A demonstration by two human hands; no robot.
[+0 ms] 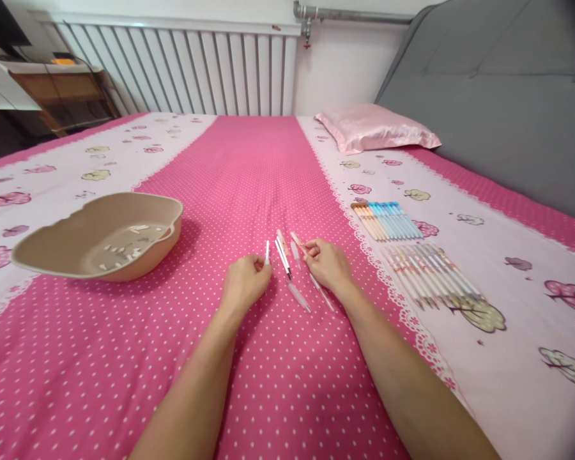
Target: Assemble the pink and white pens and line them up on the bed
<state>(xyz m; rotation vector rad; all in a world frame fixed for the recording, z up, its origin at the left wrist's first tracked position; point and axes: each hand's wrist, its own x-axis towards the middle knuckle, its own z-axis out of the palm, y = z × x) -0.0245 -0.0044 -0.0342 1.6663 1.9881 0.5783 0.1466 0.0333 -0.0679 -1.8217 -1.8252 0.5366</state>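
Observation:
My left hand point(247, 281) is closed, thumb and fingers pinching a slim white pen tube point(267, 251) that stands up from them. Close by on the right, my right hand point(328, 263) has its fingers closed around a pale pink pen barrel point(298, 242). Between the hands lie white pen refills point(283, 257), a peach pen piece point(282, 240) and a translucent pen cap point(295, 253). Nearer to me lies another translucent pen piece point(298, 298). A thin pinkish stick point(322, 293) shows below my right hand; whether it joins the held barrel is hidden.
At left stands a beige plastic basin point(100, 271) with small white pieces point(119, 255) in it. On the right lie a row of blue and orange pens point(387, 221) and a row of pale pens point(434, 275). Farther back is a pink pillow point(376, 128) beside a grey headboard point(498, 96).

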